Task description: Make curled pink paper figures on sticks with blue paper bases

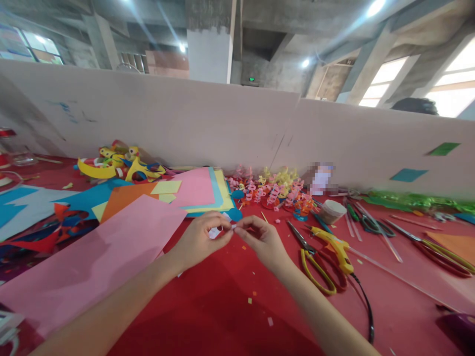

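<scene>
Your left hand (204, 235) and right hand (262, 241) meet above the red surface (208, 306), thumb and forefinger of each nearly closed, pinching a small white paper strip (233, 226) between them. From there, yellow-and-red-handled metal scissors (309, 248) and a yellow glue gun (336, 242) lie near three o'clock; a large pink paper sheet (100, 254) lies toward nine.

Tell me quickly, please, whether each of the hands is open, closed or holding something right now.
Left hand: closed, pinching a small piece of white paper.
Right hand: closed, pinching the same piece from its other side.
</scene>
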`<state>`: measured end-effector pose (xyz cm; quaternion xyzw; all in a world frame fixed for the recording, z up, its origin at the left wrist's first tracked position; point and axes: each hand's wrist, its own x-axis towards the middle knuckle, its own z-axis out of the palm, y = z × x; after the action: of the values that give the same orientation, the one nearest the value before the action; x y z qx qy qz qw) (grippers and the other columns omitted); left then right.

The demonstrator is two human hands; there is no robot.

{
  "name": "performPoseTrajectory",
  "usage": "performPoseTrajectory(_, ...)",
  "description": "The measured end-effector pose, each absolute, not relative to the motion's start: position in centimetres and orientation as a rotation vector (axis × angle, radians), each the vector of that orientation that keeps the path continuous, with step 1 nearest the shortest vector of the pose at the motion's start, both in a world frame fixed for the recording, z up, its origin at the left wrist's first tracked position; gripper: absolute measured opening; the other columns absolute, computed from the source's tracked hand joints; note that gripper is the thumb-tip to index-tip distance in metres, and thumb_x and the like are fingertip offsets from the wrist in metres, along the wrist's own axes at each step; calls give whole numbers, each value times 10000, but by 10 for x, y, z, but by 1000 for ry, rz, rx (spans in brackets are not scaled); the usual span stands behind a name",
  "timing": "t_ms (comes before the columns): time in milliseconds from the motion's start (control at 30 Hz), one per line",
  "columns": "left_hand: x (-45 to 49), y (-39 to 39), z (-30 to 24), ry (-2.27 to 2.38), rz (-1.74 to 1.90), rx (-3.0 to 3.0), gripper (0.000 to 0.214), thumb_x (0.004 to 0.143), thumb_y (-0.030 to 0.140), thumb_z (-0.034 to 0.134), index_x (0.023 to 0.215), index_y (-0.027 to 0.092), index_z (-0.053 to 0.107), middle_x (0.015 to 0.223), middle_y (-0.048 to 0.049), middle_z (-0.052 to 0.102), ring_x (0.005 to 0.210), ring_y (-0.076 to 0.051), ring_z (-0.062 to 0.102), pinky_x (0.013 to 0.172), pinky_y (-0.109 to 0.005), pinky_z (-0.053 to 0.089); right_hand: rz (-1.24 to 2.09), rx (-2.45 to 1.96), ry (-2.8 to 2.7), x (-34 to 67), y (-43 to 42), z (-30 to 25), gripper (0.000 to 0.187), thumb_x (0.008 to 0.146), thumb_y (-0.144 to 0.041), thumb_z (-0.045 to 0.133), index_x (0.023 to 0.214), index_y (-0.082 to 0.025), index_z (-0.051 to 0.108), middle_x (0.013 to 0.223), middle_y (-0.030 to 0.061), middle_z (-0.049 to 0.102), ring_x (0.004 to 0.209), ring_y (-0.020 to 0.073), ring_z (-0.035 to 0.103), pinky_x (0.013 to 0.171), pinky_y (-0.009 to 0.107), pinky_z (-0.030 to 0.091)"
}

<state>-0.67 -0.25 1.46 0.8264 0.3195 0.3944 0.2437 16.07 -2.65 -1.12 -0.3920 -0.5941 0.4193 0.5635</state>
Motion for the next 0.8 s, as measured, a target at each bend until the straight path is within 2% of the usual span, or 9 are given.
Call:
performPoseTrajectory(233,-6,-4,11,890,1146,2182,102,789,213,596,813,202,695,876,-44,695,813,-158,638,761,-292,509,899,-882,-1346,160,-27,-13,128,730,-333,663,759,-212,634,752,10,632,736,145,585,680,266,476)
performPoseTrajectory(433,-5,-6,10,826,1246,2378,96,792,171,581,795,190,675,843,-61,682,809,-168,628,738,-311,522,838,-902,-1393,160,-30,-11,112,734,-322,659,746,-213,634,757,16,632,735,148,591,697,278,489)
performPoseTrajectory(800,-8,-5,17,663,1378,2822,95,813,103,555,855,159,620,788,-51,650,804,-165,597,738,-312,517,946,-898,-1351,159,-29,-10,144,720,-343,665,738,-205,631,735,14,639,700,141,582,666,268,479)
